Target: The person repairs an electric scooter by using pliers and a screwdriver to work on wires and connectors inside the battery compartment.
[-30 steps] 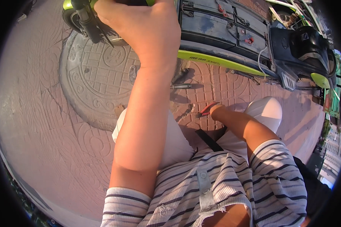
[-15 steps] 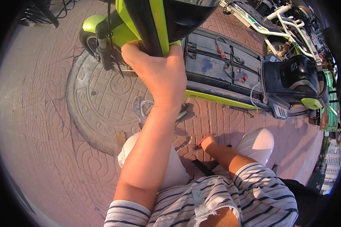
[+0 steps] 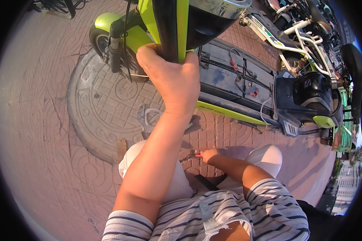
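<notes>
Scooter column point(image 3: 169, 30) gripped by left fingers point(image 3: 149, 55); right fingers point(image 3: 204, 154) hold pliers point(image 3: 198, 155) (red-handled).

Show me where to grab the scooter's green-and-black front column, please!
Probably its lower part, coming from the person's side, with a grip across both edges. There the column looks narrow enough to span, as the left hand does; higher up, the black container bulges out on the right and could get in the way.
</notes>
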### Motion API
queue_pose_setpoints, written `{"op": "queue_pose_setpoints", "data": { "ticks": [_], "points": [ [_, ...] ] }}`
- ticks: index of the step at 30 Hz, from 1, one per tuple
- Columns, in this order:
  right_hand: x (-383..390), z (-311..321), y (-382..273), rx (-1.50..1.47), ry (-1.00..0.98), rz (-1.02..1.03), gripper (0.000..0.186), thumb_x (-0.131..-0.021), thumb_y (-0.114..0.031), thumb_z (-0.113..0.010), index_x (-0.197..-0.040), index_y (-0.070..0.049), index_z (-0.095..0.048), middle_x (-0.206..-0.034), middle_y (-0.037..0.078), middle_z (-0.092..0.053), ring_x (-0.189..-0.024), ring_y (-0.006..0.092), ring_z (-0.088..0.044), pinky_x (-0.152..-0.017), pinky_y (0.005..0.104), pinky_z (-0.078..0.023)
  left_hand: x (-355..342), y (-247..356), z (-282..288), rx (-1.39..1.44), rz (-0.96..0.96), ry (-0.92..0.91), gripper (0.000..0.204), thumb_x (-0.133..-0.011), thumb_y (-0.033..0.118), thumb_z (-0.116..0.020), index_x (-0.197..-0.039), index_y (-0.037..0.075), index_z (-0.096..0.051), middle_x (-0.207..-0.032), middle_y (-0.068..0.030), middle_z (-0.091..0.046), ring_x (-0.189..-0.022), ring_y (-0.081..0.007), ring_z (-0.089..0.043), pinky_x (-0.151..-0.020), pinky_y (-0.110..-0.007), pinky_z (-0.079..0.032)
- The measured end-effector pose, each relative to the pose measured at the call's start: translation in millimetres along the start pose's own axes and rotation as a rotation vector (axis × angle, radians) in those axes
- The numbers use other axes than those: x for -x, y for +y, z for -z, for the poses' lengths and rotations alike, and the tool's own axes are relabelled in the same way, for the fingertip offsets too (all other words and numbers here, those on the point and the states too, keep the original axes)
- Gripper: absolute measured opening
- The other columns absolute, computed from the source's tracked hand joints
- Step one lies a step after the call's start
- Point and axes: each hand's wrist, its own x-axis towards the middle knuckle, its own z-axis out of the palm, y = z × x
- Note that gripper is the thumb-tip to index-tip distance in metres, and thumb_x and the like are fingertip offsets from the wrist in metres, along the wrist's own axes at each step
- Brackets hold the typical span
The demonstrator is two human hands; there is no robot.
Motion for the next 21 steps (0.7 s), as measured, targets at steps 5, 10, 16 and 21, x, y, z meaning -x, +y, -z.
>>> {"op": "queue_pose_setpoints", "data": {
  "ticks": [5,10,16,21],
  "points": [
    [34.0,109.1,-8.4,-0.251,0.094,-0.01,0.021,-0.088,-0.025,-0.058,-0.1,-0.009,-0.066,-0.094,0.016,-0.071,-0.092,0.0327,-0.068,-0.076,0.0445,-0.053,-0.7,-5.4,2.7,-0.13,-0.069,0.038,0.042,-0.069,0.004,-0.07,-0.099,0.0,-0.041,-0.091,-0.0101,-0.047,-0.083,-0.0183,-0.046,-0.078,-0.033,-0.043],
    [113.0,224.2,22.9,-0.833,0.199,-0.068,0.037,-0.091,-0.043,-0.065,-0.093,-0.006,-0.066,-0.079,0.007,-0.066,-0.074,0.0184,-0.062,-0.067,0.0334,-0.047,1.5,-2.9,0.7,-0.029,0.004,-0.001,0.043,-0.065,-0.001,-0.069,-0.097,-0.003,-0.04,-0.099,-0.0176,-0.042,-0.094,-0.0335,-0.043,-0.088,-0.042,-0.037],
    [141.3,260.9,24.9,-1.543,0.619,0.394,0.036,-0.101,-0.036,-0.051,-0.082,-0.006,-0.055,-0.133,0.011,-0.055,-0.121,0.0197,-0.049,-0.099,0.0358,-0.039,1.3,-5.3,0.1,-0.004,-0.026,0.025,0.042,-0.066,-0.001,-0.069,-0.098,-0.003,-0.04,-0.099,-0.0168,-0.042,-0.093,-0.0323,-0.044,-0.087,-0.041,-0.038],
    [125.4,278.0,45.2,-1.82,0.677,0.743,0.034,-0.096,-0.032,-0.051,-0.07,-0.011,-0.046,-0.155,0.021,-0.033,-0.147,0.0309,-0.023,-0.116,0.0461,-0.019,0.6,-2.0,-0.7,-0.008,-0.015,0.012,0.042,-0.067,0.0,-0.069,-0.098,-0.003,-0.041,-0.099,-0.0172,-0.043,-0.093,-0.0331,-0.044,-0.087,-0.042,-0.038]
  ]
}}
